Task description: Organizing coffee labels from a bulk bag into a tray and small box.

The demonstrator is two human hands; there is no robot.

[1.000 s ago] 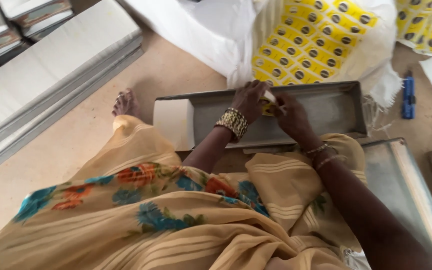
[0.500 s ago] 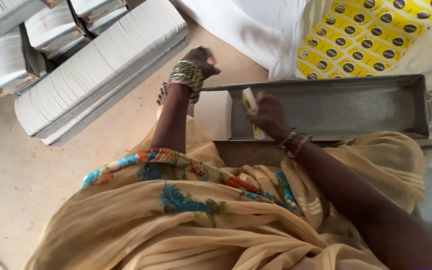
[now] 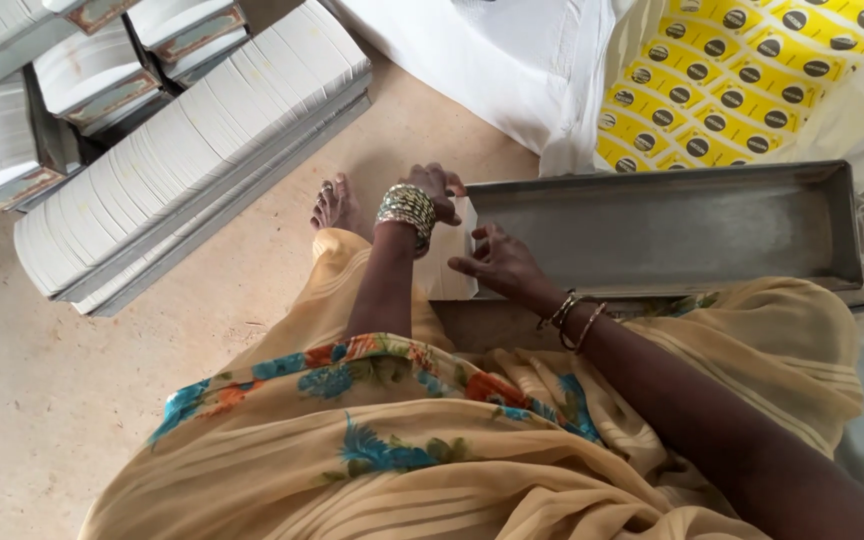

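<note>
White stack (image 3: pixel 449 262) in the metal tray (image 3: pixel 672 225) — left hand (image 3: pixel 434 187) and right hand (image 3: pixel 497 262) grips both clamped on it.

Both hands, left hand (image 3: pixel 435 190) and right hand (image 3: pixel 497 262), apparently press a white stack (image 3: pixel 452 262) at the metal tray (image 3: pixel 672 225) end.

My hands are crowding the left end of the metal tray (image 3: pixel 652 225), leaving its long bed open rightward. Filled trays (image 3: pixel 192 150) are blocking my left; a sack (image 3: pixel 492 60) is blocking ahead.
</note>
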